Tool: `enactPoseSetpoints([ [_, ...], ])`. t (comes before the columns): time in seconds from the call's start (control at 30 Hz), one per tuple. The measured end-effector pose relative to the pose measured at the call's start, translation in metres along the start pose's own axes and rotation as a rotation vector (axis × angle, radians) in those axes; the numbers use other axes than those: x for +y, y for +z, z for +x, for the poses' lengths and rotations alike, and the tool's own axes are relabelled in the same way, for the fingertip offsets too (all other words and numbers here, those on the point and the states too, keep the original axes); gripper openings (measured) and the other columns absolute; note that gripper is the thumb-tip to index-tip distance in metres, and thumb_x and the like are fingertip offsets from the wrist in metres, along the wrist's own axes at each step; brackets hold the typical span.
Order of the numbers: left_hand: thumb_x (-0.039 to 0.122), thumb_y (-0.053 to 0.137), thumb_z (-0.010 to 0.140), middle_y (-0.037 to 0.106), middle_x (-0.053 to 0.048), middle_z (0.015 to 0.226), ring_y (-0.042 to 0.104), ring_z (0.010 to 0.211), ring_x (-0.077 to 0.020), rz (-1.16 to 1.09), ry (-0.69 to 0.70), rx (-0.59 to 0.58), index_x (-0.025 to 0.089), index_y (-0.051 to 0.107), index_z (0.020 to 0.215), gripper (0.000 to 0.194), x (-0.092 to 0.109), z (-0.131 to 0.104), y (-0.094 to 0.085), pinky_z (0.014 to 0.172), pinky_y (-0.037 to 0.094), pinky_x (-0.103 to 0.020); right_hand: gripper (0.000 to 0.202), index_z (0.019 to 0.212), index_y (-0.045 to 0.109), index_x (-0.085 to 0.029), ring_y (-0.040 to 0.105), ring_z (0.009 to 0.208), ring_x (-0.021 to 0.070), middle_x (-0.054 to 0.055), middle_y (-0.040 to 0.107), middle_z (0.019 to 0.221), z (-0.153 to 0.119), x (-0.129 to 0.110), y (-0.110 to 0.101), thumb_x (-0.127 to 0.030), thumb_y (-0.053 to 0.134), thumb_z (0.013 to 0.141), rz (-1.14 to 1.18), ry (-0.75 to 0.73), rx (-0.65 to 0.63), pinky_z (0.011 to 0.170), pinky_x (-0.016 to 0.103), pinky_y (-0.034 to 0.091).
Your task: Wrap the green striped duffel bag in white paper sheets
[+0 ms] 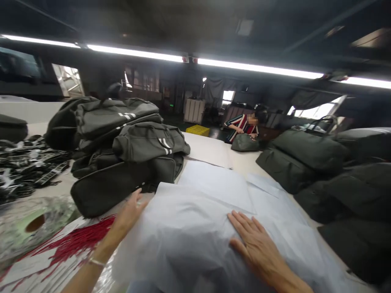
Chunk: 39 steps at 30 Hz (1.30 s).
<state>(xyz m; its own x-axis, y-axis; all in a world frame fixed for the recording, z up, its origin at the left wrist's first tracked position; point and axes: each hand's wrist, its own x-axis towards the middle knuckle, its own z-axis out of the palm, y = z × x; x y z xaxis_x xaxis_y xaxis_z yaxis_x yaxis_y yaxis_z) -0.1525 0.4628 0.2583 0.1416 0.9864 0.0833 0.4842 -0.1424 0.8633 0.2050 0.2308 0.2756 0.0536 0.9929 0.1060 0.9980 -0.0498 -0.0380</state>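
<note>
Under both hands, at the near edge of the table (214, 152), lies a mound of pale tissue paper (195, 240), puffed up as if wrapped over something bulky; what is beneath cannot be seen. Right hand (255, 244) rests flat on top of the mound, palm down, fingers (241, 221) straight and slightly spread, pointing away and a little left, clamped on nothing. Left hand (130, 215) sits at the mound's left edge, fingers curled toward the paper's border and loosely apart; whether they pinch the sheet cannot be told. Mound's long axis runs from near left to far right, so it stretches away from the right fingers and lies to the right of the left ones; the right hand is the one more fully on it. More flat sheets of paper (214, 183) lie just beyond the fingertips, number unclear. Beyond the left fingers, touching the paper's far edge: a heap of dark duffel bags (122, 142), at least four counted. Right of the right hand, well apart: another row of dark bags (308, 158), about five. Left of the left wrist: one bundle of red cords (76, 242), one roll of clear film (33, 224), a pile of black straps (27, 167). Far across, one person in a striped top (244, 124) handles one bag (244, 142).
</note>
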Motion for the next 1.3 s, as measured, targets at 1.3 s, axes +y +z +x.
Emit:
enactPoseSetpoints([
  [1.3, 0.044, 0.05, 0.095, 0.048, -0.014, 0.146, 0.042, 0.135, -0.0309, 0.572, 0.75, -0.528, 0.017, 0.048, 0.141, 0.053, 0.161, -0.118, 0.202, 0.115, 0.029, -0.048, 0.066, 0.146, 0.04, -0.012, 0.028, 0.143, 0.0282, 0.011, 0.037, 0.152, -0.072, 0.061, -0.036, -0.057, 0.033, 0.099, 0.225, 0.286, 0.014, 0.118, 0.053, 0.02],
])
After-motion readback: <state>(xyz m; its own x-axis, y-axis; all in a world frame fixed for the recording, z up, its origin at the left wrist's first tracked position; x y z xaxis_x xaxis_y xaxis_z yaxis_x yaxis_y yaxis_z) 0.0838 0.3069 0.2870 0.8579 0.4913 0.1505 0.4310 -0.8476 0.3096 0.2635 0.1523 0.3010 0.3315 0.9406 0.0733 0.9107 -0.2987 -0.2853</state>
